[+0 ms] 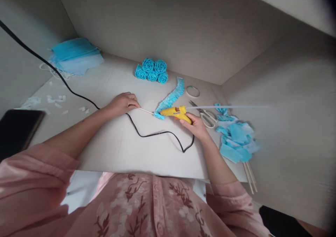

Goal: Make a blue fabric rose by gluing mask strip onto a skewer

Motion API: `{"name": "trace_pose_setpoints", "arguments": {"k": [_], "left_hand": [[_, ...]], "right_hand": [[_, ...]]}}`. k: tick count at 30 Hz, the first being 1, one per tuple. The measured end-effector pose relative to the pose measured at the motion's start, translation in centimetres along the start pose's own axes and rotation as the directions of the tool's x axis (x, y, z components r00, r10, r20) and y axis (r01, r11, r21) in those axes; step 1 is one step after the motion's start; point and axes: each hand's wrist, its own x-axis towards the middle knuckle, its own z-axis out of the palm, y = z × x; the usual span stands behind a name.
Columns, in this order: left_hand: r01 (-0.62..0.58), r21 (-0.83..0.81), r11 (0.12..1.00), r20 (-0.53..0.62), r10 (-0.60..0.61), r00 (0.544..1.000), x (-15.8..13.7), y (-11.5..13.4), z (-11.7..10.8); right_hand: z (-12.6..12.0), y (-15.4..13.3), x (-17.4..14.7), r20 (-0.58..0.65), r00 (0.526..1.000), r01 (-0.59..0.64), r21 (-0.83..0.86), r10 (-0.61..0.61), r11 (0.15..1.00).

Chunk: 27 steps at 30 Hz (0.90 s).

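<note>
My left hand (126,102) pinches one end of a thin wooden stick (146,110). The stick's other end lies against the near end of a ruffled blue strip (172,96), which stretches away over the table. In my right hand (193,125) is a yellow glue gun (173,111), my fingers wrapped round its handle. Its nozzle points left and is at the strip's near end; whether it touches I cannot tell. A long translucent glue stick (225,107) sticks out of the gun's back toward the right.
Several rolled blue fabric roses (152,71) are stacked at the back. Blue face masks (76,53) lie back left, white scraps (56,99) and a phone (18,132) at left. Scissors (208,118), a tape ring (193,91), blue scraps (237,139) and sticks (250,177) lie right. A black cord (154,134) crosses the table.
</note>
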Motion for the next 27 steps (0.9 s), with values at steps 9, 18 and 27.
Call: {"name": "trace_pose_setpoints", "arguments": {"k": [9, 18, 27], "left_hand": [[-0.008, -0.003, 1.0, -0.004, 0.008, 1.0, 0.05, -0.22, 0.14], [-0.004, 0.001, 1.0, 0.002, 0.004, 1.0, -0.01, -0.04, 0.06], [-0.021, -0.002, 1.0, -0.022, 0.021, 1.0, -0.03, -0.51, 0.39]], "right_hand": [[0.03, 0.43, 0.19, 0.053, 0.998, -0.04, -0.049, 0.043, 0.998], [-0.26, 0.38, 0.14, 0.005, 0.998, -0.068, 0.053, 0.068, 0.996], [-0.29, 0.92, -0.09, -0.013, 0.998, -0.065, 0.076, 0.066, 0.995]]}}
